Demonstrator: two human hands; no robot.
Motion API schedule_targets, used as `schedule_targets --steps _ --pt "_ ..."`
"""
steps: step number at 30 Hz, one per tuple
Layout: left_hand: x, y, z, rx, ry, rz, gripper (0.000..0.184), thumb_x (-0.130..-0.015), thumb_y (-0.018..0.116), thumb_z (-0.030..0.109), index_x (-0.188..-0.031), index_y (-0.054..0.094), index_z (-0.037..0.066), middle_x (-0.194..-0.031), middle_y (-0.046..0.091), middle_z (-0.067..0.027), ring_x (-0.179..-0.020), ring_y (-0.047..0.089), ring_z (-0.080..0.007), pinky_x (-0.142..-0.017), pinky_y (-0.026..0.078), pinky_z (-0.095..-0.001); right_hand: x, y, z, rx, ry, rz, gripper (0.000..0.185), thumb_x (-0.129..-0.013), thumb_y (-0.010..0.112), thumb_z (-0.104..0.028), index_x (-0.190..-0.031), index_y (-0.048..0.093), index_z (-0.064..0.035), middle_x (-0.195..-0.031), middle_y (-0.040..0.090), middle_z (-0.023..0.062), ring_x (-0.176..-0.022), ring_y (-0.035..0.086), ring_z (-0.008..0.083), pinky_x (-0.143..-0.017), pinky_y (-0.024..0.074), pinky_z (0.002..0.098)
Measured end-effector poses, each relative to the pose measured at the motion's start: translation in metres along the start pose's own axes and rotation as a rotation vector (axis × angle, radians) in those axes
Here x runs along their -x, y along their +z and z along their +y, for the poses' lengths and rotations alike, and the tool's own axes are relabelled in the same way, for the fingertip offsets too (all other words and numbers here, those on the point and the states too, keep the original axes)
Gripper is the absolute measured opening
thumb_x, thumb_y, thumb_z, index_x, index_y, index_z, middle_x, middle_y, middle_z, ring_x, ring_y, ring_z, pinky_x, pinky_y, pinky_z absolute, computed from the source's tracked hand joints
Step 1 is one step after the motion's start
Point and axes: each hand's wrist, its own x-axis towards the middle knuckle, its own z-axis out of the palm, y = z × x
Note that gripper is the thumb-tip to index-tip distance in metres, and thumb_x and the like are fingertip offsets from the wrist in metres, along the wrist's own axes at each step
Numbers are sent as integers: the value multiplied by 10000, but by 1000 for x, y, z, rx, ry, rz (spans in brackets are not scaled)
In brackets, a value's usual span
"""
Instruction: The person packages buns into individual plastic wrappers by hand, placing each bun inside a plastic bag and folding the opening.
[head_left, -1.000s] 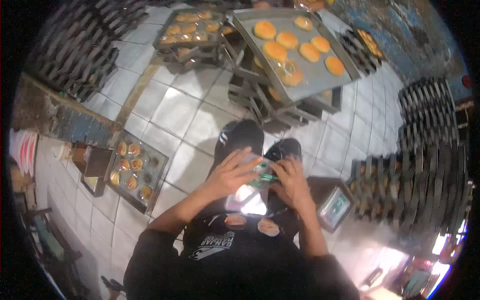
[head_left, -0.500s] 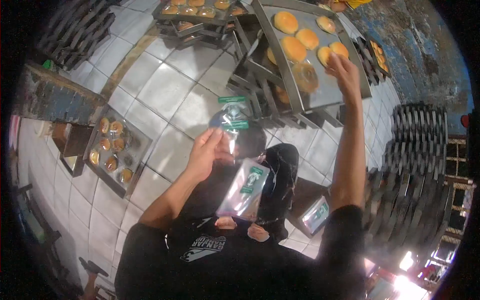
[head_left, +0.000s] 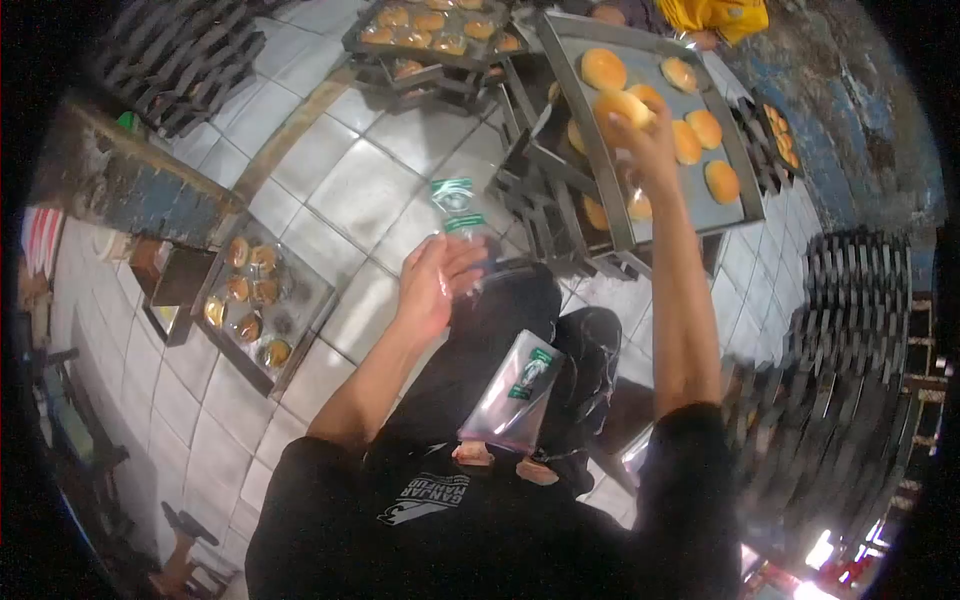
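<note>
My left hand (head_left: 432,283) pinches a clear plastic bag (head_left: 457,207) with green print, which stands up above the fingers. At upper right, my right hand (head_left: 650,148) has its fingers closed around a round golden bun (head_left: 617,108) over a metal tray (head_left: 748,205). Other buns (head_left: 721,181) lie on the tray's lining, some partly hidden behind the hand and forearm. A stack of clear bags (head_left: 513,392) with green labels rests on my lap.
Below the bun tray is a pile of staggered metal trays (head_left: 540,205). Wrapped buns fill a tray (head_left: 325,290) on the left and another tray (head_left: 440,52) at the top. Tall tray stacks (head_left: 850,300) stand right. A person in yellow (head_left: 715,15) is at the top edge.
My right hand has shifted left across the tray, from the buns on its right side to one on the left, now in its fingers. The view has shifted slightly.
</note>
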Motion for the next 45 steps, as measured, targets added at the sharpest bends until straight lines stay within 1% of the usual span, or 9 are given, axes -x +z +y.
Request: schedule_targets --steps 5,7,9,15,23,28,31,41,45 --pt "-29 28 9 206 -5 51 227 -1040 615 266 -1088 608 44 -1115 692 -132 -1067 683 -258 -848 560 -388 132 2 -85 -514 106 17 588 -925 755 -190 -1399 470 11 -1250 645 140 -1140 651 247 -954 551 371" --pt "-43 33 -3 196 -21 11 220 -1024 639 237 -1074 593 28 -1092 692 -144 -1052 699 -277 -840 582 -415 211 20 -99 -224 -6 2 533 -902 762 -154 -1352 513 -13 -1256 648 151 -1154 644 279 -990 524 380" --pt "-33 59 -5 158 -77 30 233 -992 686 200 -1022 566 3 -1066 692 -164 -1040 710 -302 -828 609 -465 253 23 -63 236 -654 -87 503 -839 773 -51 -1290 553 -11 -1234 639 181 -1163 633 341 -998 517 404" --pt "37 120 -4 -20 -224 -219 313 -1027 601 338 -1110 649 40 -1114 708 -108 -1064 699 -251 -889 587 -435 284 1 -21 418 -732 147 455 -757 706 73 -1184 586 -29 -1204 623 193 -1168 615 398 -1013 503 483" --pt "26 62 -18 212 -472 -492 368 -1036 548 345 -1253 651 66 -1250 700 -86 -1164 659 -248 -1060 494 -399 313 57 -37 434 -440 -166 553 -773 669 6 -1316 565 9 -1395 565 229 -1360 505 391 -1189 283 604" --pt "78 84 -34 6 -44 -279 458 -1074 470 422 -1352 589 78 -1354 640 -96 -1260 601 -251 -1109 450 -409 299 46 -36 584 -586 -70 553 -871 565 41 -1419 492 45 -1418 554 240 -1411 464 399 -1206 259 618" --pt "40 70 -13 265 -159 -527 430 -1064 505 415 -1341 599 99 -1323 658 -103 -1243 608 -265 -1109 447 -424 297 43 -47 515 -540 -210 556 -876 575 18 -1427 502 11 -1422 560 231 -1414 465 390 -1207 265 618" --pt "30 87 -36 365 -321 -407 328 -1034 559 306 -1319 559 144 -1265 652 -48 -1186 617 -232 -1040 492 -410 270 29 -38 315 -555 -242 441 -929 586 2 -1369 578 -10 -1318 626 241 -1308 565 413 -1130 371 638" --pt "42 97 -69 183 -86 -119 300 -1008 606 331 -1228 611 127 -1127 683 -64 -1057 669 -239 -979 526 -411 261 36 -31 641 -471 -168 396 -906 654 -77 -1296 613 -20 -1222 666 208 -1154 627 408 -1074 459 510"
